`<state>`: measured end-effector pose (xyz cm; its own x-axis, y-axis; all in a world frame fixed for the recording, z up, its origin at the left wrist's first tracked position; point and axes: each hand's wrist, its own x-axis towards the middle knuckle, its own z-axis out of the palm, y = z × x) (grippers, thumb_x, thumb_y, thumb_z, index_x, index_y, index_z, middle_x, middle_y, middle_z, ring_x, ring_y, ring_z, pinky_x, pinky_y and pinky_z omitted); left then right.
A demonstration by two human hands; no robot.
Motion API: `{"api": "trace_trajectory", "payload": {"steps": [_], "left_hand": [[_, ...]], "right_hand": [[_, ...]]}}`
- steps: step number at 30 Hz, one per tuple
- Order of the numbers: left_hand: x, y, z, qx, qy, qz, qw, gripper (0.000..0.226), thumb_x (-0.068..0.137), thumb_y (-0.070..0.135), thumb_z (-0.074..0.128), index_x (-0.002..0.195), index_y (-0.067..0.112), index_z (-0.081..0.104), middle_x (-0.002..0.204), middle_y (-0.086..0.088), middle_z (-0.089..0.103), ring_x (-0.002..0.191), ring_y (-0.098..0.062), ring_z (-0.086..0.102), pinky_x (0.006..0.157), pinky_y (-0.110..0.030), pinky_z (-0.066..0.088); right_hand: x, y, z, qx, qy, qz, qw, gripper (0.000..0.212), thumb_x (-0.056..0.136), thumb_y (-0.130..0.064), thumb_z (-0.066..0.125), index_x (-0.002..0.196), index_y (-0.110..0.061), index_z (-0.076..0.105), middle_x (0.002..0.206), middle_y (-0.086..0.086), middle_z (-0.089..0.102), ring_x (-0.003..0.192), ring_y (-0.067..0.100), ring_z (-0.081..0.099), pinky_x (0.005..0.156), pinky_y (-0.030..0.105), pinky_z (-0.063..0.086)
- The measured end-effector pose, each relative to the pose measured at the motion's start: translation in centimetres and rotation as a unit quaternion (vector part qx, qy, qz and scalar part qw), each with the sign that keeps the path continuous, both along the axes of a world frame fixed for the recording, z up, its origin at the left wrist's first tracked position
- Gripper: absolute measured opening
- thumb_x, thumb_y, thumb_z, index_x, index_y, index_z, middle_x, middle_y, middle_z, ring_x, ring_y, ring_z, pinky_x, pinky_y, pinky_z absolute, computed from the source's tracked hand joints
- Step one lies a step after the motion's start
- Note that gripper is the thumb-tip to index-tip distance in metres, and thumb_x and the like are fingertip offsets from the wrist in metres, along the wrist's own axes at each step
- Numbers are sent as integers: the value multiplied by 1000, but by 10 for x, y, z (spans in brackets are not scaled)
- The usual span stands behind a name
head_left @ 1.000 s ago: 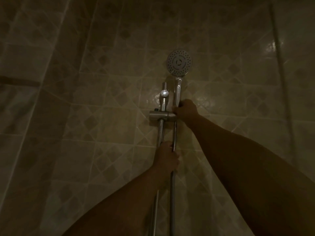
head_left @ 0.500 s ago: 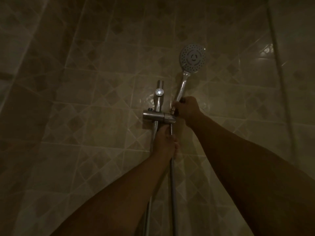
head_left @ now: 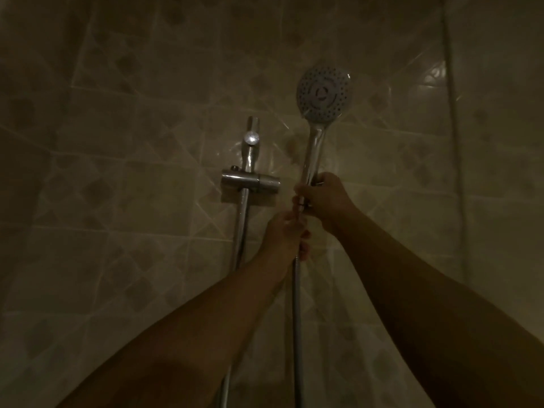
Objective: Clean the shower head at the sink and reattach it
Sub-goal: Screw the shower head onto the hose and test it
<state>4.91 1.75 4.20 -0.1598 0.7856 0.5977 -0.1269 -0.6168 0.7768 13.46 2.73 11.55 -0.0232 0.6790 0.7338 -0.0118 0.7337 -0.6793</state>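
- A dim shower stall faced with glossy beige wall tiles (head_left: 123, 245) printed in a diamond pattern; the low light makes fine detail hard to read.
- Nearest, two bare forearms reach up from the bottom of the view toward the fittings.
- The left hand (head_left: 287, 234) is wrapped shut around the ribbed, flexible metal hose (head_left: 296, 319), just below the joint where hose meets handle.
- The right hand (head_left: 323, 198) is clamped on the lower end of the handle, holding the round chrome shower head with its grey dotted spray face (head_left: 323, 97) upright, free of its mount and just right of it.
- Beyond the hands, the polished steel riser rail (head_left: 243, 231) runs vertically on the wall, carrying the stubby cylindrical chrome holder bracket (head_left: 250, 181), which sits empty.
- Judged risk: the chrome handle looks slick, so if the hands twist against each other to unscrew the joint, one may slip and the head drop onto hard tile.
- Judged risk: a seal washer at the joint, if there is one, could fall unseen in this gloom, and the hose could swing against the wall.
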Motion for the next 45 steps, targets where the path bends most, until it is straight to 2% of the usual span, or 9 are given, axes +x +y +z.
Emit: {"api": "trace_trajectory", "payload": {"steps": [9, 14, 20, 24, 29, 32, 36, 43, 45], "left_hand": [[52, -29, -103, 17, 142, -44, 989, 9, 102, 13, 45, 103, 8, 53, 59, -8, 45, 45, -22, 41, 48, -31, 36], [95, -64, -160, -96, 113, -174, 973, 34, 101, 46, 45, 83, 18, 51, 57, 4, 37, 43, -9, 33, 43, -23, 31], [114, -87, -229, -230, 66, -367, 899, 64, 75, 85, 38, 61, 23, 45, 46, 7, 31, 36, -9, 24, 37, -21, 24], [119, -100, -291, -284, 36, -438, 852, 67, 82, 82, 32, 64, 19, 50, 53, 3, 45, 44, -12, 41, 47, -24, 37], [94, -118, -374, -337, 100, -399, 847, 43, 98, 53, 45, 96, 16, 69, 90, -4, 69, 86, -20, 66, 81, -38, 48], [66, -124, -419, -367, 107, -365, 849, 26, 100, 34, 51, 100, 14, 67, 96, -5, 70, 92, -23, 67, 78, -35, 50], [23, -131, -488, -432, 150, -342, 821, 18, 101, 25, 49, 93, 15, 62, 83, -3, 67, 71, -15, 67, 60, -25, 47], [-59, -142, -602, -641, 268, -274, 665, 16, 102, 15, 45, 94, 16, 59, 77, -6, 56, 61, -17, 53, 60, -30, 42], [-79, -144, -612, -679, 196, -221, 672, 19, 100, 7, 50, 84, 8, 60, 72, -11, 58, 58, -20, 56, 56, -27, 46]], "right_hand": [[74, -24, -88, -47, -14, 69, 996, 31, 85, -14, 75, 110, 0, 63, 91, 15, 67, 72, 23, 71, 68, 42, 61], [108, -40, -141, -60, 48, 137, 988, 30, 88, -14, 71, 115, -6, 60, 94, 13, 71, 79, 27, 72, 78, 44, 60], [144, -63, -193, -196, 92, 360, 908, 34, 98, -47, 48, 110, -17, 54, 80, -1, 56, 60, 10, 53, 56, 22, 46], [146, -69, -253, -230, 86, 235, 940, 41, 96, -50, 49, 99, -11, 60, 60, -1, 49, 44, 10, 44, 42, 23, 41], [145, -88, -338, -279, 9, 68, 958, 38, 98, -46, 50, 80, -13, 55, 60, 5, 48, 48, 20, 46, 49, 30, 43], [145, -102, -387, -285, -42, -61, 956, 38, 100, -42, 50, 81, -10, 56, 61, 7, 51, 50, 22, 48, 50, 32, 44], [146, -119, -446, -320, -64, -169, 930, 35, 99, -36, 54, 86, -3, 58, 63, 9, 55, 51, 21, 53, 47, 31, 50], [170, -148, -538, -401, -77, -283, 868, 27, 97, -33, 58, 97, -7, 62, 64, 7, 61, 53, 19, 60, 52, 31, 50], [175, -156, -560, -420, -67, -300, 854, 25, 97, -32, 59, 101, -7, 61, 66, 8, 61, 53, 19, 59, 51, 29, 50]]}}
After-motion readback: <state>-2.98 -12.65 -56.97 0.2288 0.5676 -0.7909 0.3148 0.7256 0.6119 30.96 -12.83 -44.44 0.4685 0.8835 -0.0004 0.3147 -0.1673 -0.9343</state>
